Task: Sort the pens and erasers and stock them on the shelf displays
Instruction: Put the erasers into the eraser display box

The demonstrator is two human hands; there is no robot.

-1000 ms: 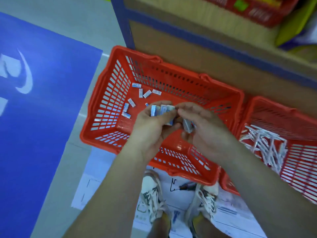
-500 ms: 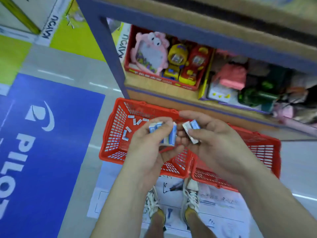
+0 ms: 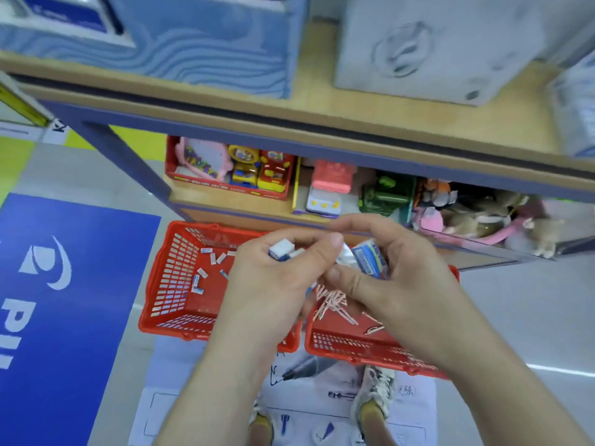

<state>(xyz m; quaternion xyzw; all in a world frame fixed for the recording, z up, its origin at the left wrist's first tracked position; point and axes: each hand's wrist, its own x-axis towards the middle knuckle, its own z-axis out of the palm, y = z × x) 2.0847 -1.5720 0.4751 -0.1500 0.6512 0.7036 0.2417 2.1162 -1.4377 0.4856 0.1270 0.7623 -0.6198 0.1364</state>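
While standing at shelf [image 3: 322,123] | gripping erasers [image 3: 283,249] w/ L hand [image 3: 273,284] | pinching blue eraser [image 3: 370,259] w/ R hand [image 3: 399,284] | facing loose erasers [image 3: 199,281] in L basket [image 3: 170,304], pens [image 3: 331,300] in R basket [image 3: 354,346]

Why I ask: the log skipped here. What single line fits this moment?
left hand: grips erasers | right hand: grips eraser | left basket: loose erasers | right basket: pens

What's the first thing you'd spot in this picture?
Two hands meet in the middle: the left hand holds small erasers, the right hand holds a blue eraser. Under them on the floor stand two red baskets, the left basket with loose erasers, the right basket with pens. Bright toys line the shelf behind.
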